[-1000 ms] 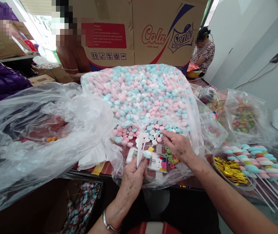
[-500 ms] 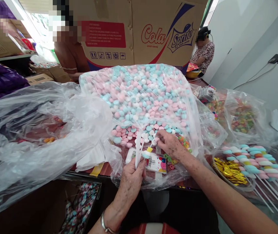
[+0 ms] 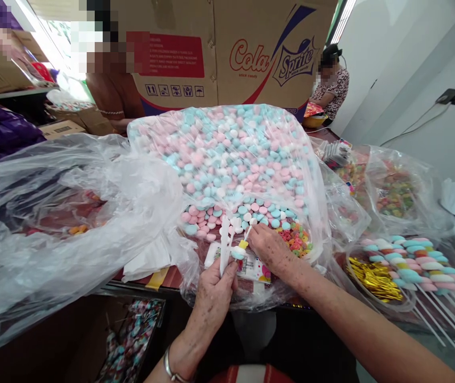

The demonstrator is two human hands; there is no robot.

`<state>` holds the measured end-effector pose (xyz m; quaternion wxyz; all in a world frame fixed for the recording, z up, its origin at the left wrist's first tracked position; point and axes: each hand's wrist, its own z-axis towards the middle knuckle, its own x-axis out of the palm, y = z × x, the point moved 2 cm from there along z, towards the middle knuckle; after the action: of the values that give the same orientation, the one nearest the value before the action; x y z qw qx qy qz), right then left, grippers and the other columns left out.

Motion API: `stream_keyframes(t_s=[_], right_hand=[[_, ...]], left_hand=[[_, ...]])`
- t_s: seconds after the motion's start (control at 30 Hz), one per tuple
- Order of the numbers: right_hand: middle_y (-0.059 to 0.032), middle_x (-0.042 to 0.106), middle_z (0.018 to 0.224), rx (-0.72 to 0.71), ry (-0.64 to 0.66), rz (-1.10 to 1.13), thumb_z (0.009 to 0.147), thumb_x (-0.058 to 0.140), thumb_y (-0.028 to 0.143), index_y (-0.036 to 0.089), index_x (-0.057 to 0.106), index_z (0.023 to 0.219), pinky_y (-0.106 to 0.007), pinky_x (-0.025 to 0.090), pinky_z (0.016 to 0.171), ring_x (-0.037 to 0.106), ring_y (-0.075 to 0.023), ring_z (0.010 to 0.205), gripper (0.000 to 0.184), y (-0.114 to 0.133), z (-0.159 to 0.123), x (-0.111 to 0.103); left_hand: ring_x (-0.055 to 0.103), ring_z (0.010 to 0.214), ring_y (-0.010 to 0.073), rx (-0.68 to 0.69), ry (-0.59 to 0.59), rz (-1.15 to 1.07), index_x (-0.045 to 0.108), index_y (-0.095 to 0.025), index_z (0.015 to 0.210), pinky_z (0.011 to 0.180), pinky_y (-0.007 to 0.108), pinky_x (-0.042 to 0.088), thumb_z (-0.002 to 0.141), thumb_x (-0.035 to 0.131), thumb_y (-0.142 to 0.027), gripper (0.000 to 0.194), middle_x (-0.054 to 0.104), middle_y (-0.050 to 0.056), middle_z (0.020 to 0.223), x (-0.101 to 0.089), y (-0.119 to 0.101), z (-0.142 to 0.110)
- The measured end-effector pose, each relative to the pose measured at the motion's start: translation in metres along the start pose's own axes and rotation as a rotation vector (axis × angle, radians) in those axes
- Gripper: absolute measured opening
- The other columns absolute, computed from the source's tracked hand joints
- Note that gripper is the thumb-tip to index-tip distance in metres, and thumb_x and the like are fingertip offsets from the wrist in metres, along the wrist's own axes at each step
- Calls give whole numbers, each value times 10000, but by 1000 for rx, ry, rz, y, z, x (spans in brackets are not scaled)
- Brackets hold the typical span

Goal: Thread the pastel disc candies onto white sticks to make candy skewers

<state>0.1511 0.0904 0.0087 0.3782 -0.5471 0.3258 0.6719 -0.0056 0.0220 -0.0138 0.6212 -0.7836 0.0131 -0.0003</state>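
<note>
1. Step in hand, as I read it: threading candies onto a stick. One candy is being brought to the stick tip; the skewer is only started.
2. Left hand [image 3: 214,291] is closed in a pinch around a small bunch of white sticks [image 3: 224,242], held upright, tips pointing away from the fingers. A yellow and a blue candy [image 3: 240,251] already sit low on one stick, just above the thumb.
3. Right hand [image 3: 269,246] has its fingers narrowed to a pinch on a small white candy piece [image 3: 250,230], touching or almost touching a stick tip; exact contact is too small to tell.
4. Loose pink, blue and white candies [image 3: 227,215] lie just beyond both sets of fingertips, inside the open clear plastic bag [image 3: 235,154].
5. Coloured ring candies [image 3: 297,238] lie just to the right of the right fingers, same bag.
6. A printed card [image 3: 256,269] lies under the plastic, between the two hands.
7. Finished candy skewers [image 3: 411,263] and a bowl of gold twist ties [image 3: 374,276] sit well to the right of the right forearm.
8. A crumpled empty-looking bag [image 3: 51,213] lies left of the left hand; a Cola/Sprite carton [image 3: 251,53] stands behind the candy bag.
9. Next move, my judgement: it calls for lining the piece's middle up with the stick tip and pushing it down toward the left thumb, left grip firm so the stick doesn't slip or bend.
</note>
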Motion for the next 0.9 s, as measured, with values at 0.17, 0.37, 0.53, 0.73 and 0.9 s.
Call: stream_keyframes(t_s=[0.17, 0.37, 0.53, 0.73, 0.9], right_hand=[[-52, 650, 800, 279, -105, 492, 860, 524, 106, 189, 582, 824, -314, 471, 726, 596, -204, 783, 107, -18, 2, -1], [1, 695, 774, 647, -205, 1660, 654, 776, 303, 187, 621, 845, -278, 492, 627, 599, -127, 623, 272, -43, -3, -19], [-3, 717, 785, 629, -168, 1814, 605, 829, 253, 173, 689, 826, -250, 494, 608, 597, -99, 600, 274, -41, -6, -27], [-15, 722, 835, 599, -130, 1791, 625, 827, 272, 171, 729, 827, -241, 489, 603, 602, -102, 630, 246, -39, -6, -25], [-16, 739, 891, 553, -97, 1647, 669, 822, 343, 198, 760, 879, -256, 499, 654, 619, -119, 690, 262, -42, -6, -24]], left_hand=[[275, 358, 53, 11, 8, 0, 559, -184, 716, 389, 217, 187, 852, 586, -440, 291, 492, -68, 496, 0, -5, -1], [289, 374, 71, 19, 35, 83, 576, -183, 706, 399, 221, 184, 860, 566, -456, 313, 445, -75, 458, 1, -8, 1], [309, 394, 81, 29, 70, 124, 567, -188, 707, 415, 226, 198, 876, 549, -454, 316, 471, -66, 478, 1, -9, 1], [304, 403, 88, 34, 56, 124, 579, -189, 724, 434, 232, 209, 864, 563, -453, 299, 459, -74, 471, 1, -9, 1], [319, 420, 95, 46, 45, 143, 566, -189, 673, 446, 235, 222, 861, 567, -451, 323, 458, -68, 464, 2, -12, 1]])
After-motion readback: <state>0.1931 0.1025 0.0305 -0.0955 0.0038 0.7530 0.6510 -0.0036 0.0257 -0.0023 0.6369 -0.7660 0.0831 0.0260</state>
